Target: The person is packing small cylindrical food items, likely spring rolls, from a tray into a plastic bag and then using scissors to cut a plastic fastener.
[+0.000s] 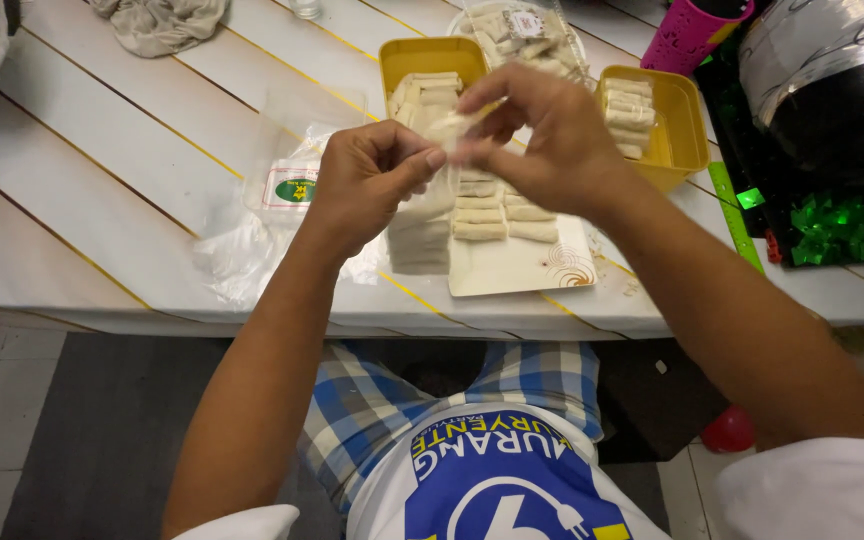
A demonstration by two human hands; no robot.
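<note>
My left hand (pixel 367 175) and my right hand (pixel 542 130) meet above the white table (pixel 102 170), both pinching a thin pale wrapper sheet (pixel 452 125) held between the fingertips. Below the hands lies a white plate (pixel 522 265) with several small rolled pale pieces (pixel 480 215) in rows, and a stack of wrapper sheets (pixel 420 240) rests at its left edge. Behind the hands stands a yellow tub (pixel 430 55) filled with rolled pieces.
A second yellow tub (pixel 680 125) with rolls stands at the right. A clear plastic bag (pixel 282 190) lies left of the plate. A round clear container (pixel 522 30), a grey cloth (pixel 157 22), a pink cup (pixel 692 35), a green ruler (pixel 734 215) and a black helmet (pixel 832 90) lie around.
</note>
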